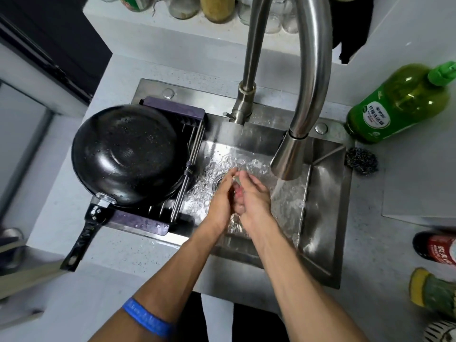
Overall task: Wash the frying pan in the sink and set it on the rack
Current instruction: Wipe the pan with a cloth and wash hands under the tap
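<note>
Frying pan (128, 154) upturned on rack (190, 149), at nine o'clock from left hand (222, 196) and right hand (254, 196); pressed together, relaxed, grasping nothing.

Black frying pan (128, 154), green bottle (397, 104)

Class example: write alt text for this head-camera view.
A black frying pan lies upside down on the rack over the sink, while the left hand and right hand rub together under the running faucet.

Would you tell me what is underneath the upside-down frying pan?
The frying pan lies on the purple-ended rack across the sink; the rack's bars show beside it. Anything below its dome is covered.
</note>
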### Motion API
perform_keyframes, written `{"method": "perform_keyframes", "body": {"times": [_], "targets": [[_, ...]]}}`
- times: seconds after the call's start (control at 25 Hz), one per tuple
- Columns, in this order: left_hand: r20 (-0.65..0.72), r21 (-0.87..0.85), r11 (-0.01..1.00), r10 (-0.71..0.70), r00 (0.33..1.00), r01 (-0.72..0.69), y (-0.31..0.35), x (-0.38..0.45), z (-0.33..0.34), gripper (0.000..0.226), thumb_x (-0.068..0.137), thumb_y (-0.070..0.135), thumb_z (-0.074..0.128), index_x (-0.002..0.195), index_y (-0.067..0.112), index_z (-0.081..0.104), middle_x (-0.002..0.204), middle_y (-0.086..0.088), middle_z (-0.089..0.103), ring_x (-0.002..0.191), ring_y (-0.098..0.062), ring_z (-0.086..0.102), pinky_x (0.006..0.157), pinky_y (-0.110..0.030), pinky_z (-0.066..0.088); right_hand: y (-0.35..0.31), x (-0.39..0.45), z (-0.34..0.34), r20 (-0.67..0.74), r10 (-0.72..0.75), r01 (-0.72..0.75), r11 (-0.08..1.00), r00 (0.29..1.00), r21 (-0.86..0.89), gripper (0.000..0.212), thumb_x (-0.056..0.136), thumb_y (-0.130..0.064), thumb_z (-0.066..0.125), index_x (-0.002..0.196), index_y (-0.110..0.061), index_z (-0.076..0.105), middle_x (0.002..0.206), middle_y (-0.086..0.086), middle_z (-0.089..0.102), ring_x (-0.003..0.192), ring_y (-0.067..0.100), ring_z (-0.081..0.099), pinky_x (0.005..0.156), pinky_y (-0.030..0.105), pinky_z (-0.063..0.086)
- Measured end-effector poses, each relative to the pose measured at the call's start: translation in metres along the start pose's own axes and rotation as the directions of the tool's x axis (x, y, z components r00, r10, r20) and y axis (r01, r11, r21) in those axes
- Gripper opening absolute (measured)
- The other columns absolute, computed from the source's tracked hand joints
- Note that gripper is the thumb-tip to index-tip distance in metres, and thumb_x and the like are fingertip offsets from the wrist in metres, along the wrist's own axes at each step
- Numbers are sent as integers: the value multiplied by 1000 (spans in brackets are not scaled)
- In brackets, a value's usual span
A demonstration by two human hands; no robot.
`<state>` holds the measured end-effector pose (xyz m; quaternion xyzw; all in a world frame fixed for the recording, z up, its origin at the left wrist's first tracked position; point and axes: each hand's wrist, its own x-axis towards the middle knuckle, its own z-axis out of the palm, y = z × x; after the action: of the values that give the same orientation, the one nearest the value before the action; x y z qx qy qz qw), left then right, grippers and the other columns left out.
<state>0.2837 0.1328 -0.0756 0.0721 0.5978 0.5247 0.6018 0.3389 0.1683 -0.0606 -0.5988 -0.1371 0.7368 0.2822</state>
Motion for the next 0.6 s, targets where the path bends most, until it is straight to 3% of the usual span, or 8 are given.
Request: {"method": "perform_keyframes", "body": {"times": [0.08,0.24,0.36,0.44,0.52,0.6], "targets": [[-42,44,999,11,999,-9,2,-6,-13,38,104,35,36,123,17,63,115,-9,69,106,-19,63,98,-37,46,4,-1,11,3,3,-3,995,1000,-101,22,94,-27,69,92,-5,69,64,11,51,39,11,38,34,20,24],[-170,226,974,67,983,-27,9,-22,-34,30,103,27,42,101,16,70,99,-2,72,95,-16,64,86,-32,50,9,-2,30,-79,-21,5,982,997,-191,28,96,-28,65,74,-13,58,52,-1,50,35,9,40,35,21,30],[-250,283,958,115,961,-41,12,-36,-52,19,98,23,55,88,14,69,81,6,67,82,-15,59,74,-27,43,10,-4,31,-110,-16,-23,937,994,-348,33,100,-33,54,73,-14,56,61,4,53,38,11,40,38,25,30],[-133,132,991,34,991,-16,21,-45,-64,27,96,38,56,100,14,68,85,1,69,79,-15,60,73,-30,47,12,-13,34,37,-53,63,925,998,-376,31,103,-30,49,87,-9,65,74,7,64,53,14,56,49,26,44],[-43,-7,1000,7,999,-7,33,-49,-74,29,93,39,62,112,18,66,96,-2,72,83,-14,65,72,-30,51,14,-25,36,267,-113,202,921,957,-333,24,100,-7,48,115,-13,66,104,6,70,88,16,66,76,29,54],[-49,-46,996,68,996,-70,48,-48,-84,17,90,17,68,107,14,69,96,-6,72,85,-16,66,71,-29,53,15,-32,33,372,-143,262,919,917,-295,56,88,15,49,127,-24,58,124,3,65,111,18,64,96,35,52]]}}
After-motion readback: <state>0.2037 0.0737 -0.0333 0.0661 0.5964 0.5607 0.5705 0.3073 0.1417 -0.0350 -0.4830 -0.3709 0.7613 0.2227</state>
